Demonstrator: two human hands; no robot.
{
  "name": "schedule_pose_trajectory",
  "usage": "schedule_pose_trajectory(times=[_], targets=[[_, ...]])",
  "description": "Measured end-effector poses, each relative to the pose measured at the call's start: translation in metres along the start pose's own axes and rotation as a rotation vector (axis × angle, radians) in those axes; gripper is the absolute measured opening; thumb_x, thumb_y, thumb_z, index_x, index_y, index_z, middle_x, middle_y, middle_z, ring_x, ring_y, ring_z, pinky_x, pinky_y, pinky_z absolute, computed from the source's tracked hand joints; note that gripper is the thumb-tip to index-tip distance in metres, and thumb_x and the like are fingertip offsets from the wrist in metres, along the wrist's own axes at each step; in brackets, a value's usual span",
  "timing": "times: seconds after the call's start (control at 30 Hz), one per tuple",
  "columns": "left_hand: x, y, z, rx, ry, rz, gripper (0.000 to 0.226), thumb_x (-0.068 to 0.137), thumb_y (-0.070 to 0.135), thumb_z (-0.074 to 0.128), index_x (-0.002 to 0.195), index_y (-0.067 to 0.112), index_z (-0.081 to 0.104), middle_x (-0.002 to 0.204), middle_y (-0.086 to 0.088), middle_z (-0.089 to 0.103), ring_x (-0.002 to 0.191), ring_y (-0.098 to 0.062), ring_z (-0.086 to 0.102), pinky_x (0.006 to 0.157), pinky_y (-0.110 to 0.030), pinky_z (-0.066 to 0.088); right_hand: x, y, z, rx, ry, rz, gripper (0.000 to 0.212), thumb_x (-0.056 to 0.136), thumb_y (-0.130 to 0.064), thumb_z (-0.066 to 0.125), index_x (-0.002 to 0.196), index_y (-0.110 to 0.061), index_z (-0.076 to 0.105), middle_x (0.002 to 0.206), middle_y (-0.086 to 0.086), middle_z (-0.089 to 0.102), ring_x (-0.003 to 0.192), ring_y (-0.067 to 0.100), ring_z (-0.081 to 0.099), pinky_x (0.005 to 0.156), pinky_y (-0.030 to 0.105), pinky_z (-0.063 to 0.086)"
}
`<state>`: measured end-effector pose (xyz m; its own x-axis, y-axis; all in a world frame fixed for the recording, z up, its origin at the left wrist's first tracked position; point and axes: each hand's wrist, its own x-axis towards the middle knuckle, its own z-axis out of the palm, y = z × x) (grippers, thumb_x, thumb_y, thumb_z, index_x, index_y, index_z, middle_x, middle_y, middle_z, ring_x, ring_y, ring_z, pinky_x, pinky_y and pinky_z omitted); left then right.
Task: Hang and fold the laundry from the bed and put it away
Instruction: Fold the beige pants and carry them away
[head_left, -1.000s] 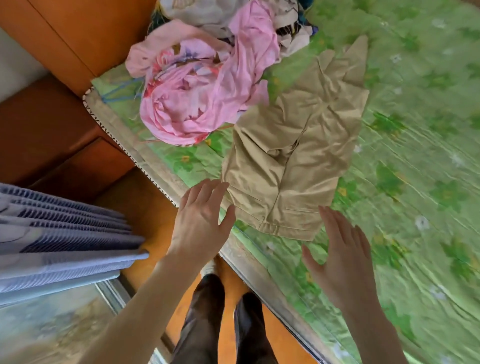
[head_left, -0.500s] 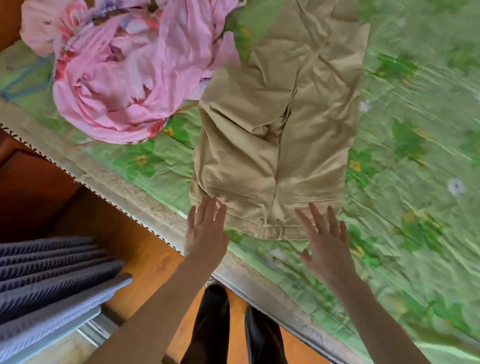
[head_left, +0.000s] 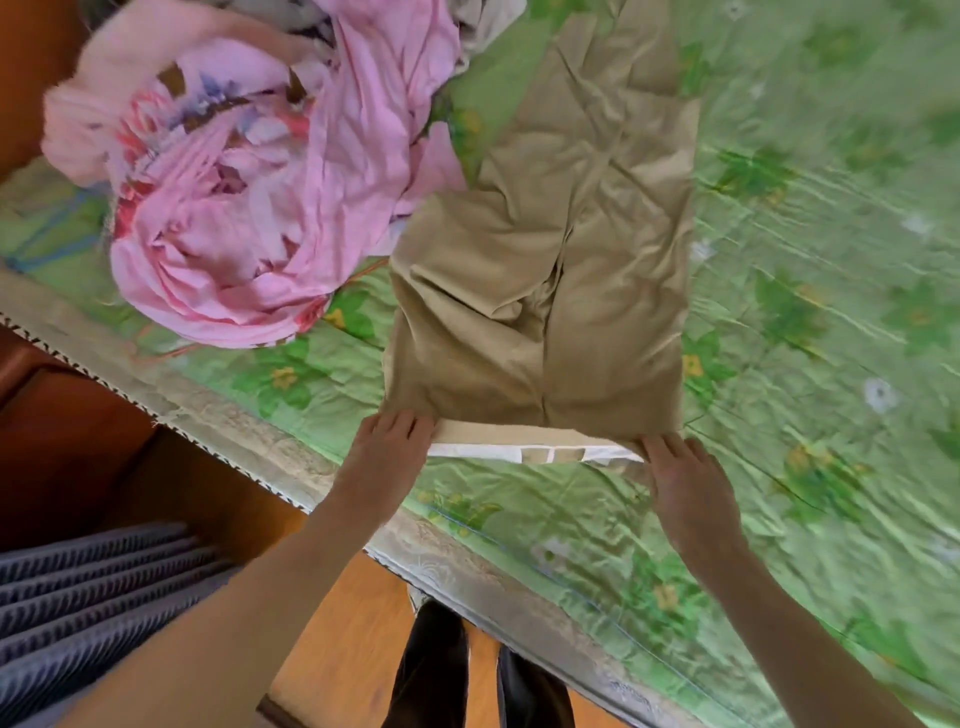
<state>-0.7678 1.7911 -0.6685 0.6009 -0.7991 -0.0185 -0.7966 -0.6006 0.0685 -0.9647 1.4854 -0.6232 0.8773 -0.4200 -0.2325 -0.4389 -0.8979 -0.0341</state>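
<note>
So both hands are on the near edge of the khaki trousers, at the waistband: left hand pinching the near-left corner, right hand gripping the near-right corner, and the band is lifted enough that the white lining shows between them. Arms reach in roughly parallel over the bed edge, neither hand noticeably nearer. The trousers lie flat on the green floral bedspread, long axis running straight away from the hands toward the far side. To the far left sits the pink laundry pile, just touching the trousers' left edge, so I'd guess a lengthwise fold goes right.
</note>
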Motion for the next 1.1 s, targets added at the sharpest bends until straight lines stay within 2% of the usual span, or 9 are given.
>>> schedule_pose_trajectory(times=[0.1,0.23,0.37,0.5,0.63,0.77,0.87,0.97,1.1], targets=[[0.004,-0.01,-0.051,-0.18,0.024,0.144,0.017,0.1,0.028,0.049,0.108,0.015,0.057,0.093,0.001,0.057,0.082,-0.023,0.059,0.071,-0.039,0.052,-0.001,0.014,-0.046,-0.049,-0.134,0.065,0.03,0.086,-0.004,0.07,0.112,-0.017,0.065,0.106,0.001,0.066,0.096,0.028,0.063,0.062,0.039,0.056],[0.011,-0.006,-0.126,-0.222,0.032,0.247,0.043,0.074,0.009,0.07,0.114,0.016,0.059,0.104,0.0,0.059,0.089,-0.018,0.056,0.068,-0.029,0.054,-0.011,0.033,-0.115,-0.009,-0.037,0.209,0.046,0.061,0.014,0.076,0.101,-0.007,0.069,0.101,0.01,0.06,0.09,0.036,0.059,0.05,0.04,0.053],[0.03,0.006,-0.186,-0.285,0.057,0.014,0.057,0.058,-0.014,0.081,0.107,0.009,0.065,0.106,-0.008,0.059,0.092,-0.031,0.061,0.066,-0.04,0.058,-0.032,0.037,-0.201,0.069,0.068,0.359,0.042,0.081,0.006,0.067,0.119,-0.013,0.063,0.111,0.014,0.054,0.094,0.041,0.059,0.055,0.046,0.053],[0.054,0.014,-0.258,-0.366,0.156,-0.223,0.034,0.068,-0.007,0.077,0.098,0.005,0.067,0.107,-0.015,0.056,0.096,-0.037,0.054,0.072,-0.049,0.055,-0.052,0.044,-0.272,0.159,-0.007,0.477,0.04,0.098,-0.005,0.042,0.131,-0.028,0.043,0.091,0.011,0.053,0.081,0.037,0.057,0.067,0.043,0.044],[0.072,0.019,-0.304,-0.443,0.108,-0.454,0.034,0.087,0.002,0.065,0.12,0.005,0.055,0.111,-0.021,0.052,0.096,-0.043,0.056,0.066,-0.051,0.052,-0.063,0.047,-0.324,0.549,0.126,0.571,0.042,0.093,0.001,0.046,0.124,-0.023,0.058,0.085,0.017,0.067,0.08,0.039,0.066,0.069,0.042,0.049],[0.094,0.025,-0.331,-0.881,0.019,-0.534,0.043,0.103,0.004,0.043,0.146,0.013,0.042,0.106,-0.02,0.066,0.082,-0.039,0.068,0.066,-0.05,0.06,-0.066,0.046,-0.372,1.174,0.326,0.706,0.038,0.092,0.01,0.046,0.112,-0.004,0.074,0.088,0.019,0.076,0.066,0.024,0.077,0.061,0.032,0.063],[0.113,0.041,-0.37,-1.323,0.003,-0.574,0.04,0.105,-0.008,0.032,0.139,0.004,0.051,0.098,-0.016,0.067,0.079,-0.031,0.071,0.064,-0.041,0.064,-0.077,0.053,-0.408,1.376,0.286,0.619,0.029,0.095,0.007,0.056,0.112,-0.008,0.075,0.1,0.013,0.08,0.086,0.017,0.079,0.072,0.031,0.06],[0.13,0.056,-0.413,-1.559,-0.062,-0.554,0.036,0.104,-0.015,0.028,0.115,-0.003,0.06,0.1,-0.026,0.068,0.081,-0.03,0.074,0.062,-0.028,0.063,-0.094,0.07,-0.437,1.387,0.23,0.437,0.05,0.087,0.019,0.063,0.119,-0.017,0.072,0.108,0.009,0.079,0.105,0.018,0.074,0.088,0.036,0.054],[0.152,0.061,-0.46,-1.473,-0.083,-0.358,0.036,0.085,-0.016,0.069,0.115,0.003,0.066,0.113,-0.021,0.073,0.102,-0.031,0.073,0.081,-0.027,0.062,-0.101,0.095,-0.476,1.032,0.448,0.407,0.044,0.084,0.015,0.074,0.117,-0.014,0.072,0.103,0.009,0.077,0.092,0.017,0.074,0.074,0.013,0.056]])
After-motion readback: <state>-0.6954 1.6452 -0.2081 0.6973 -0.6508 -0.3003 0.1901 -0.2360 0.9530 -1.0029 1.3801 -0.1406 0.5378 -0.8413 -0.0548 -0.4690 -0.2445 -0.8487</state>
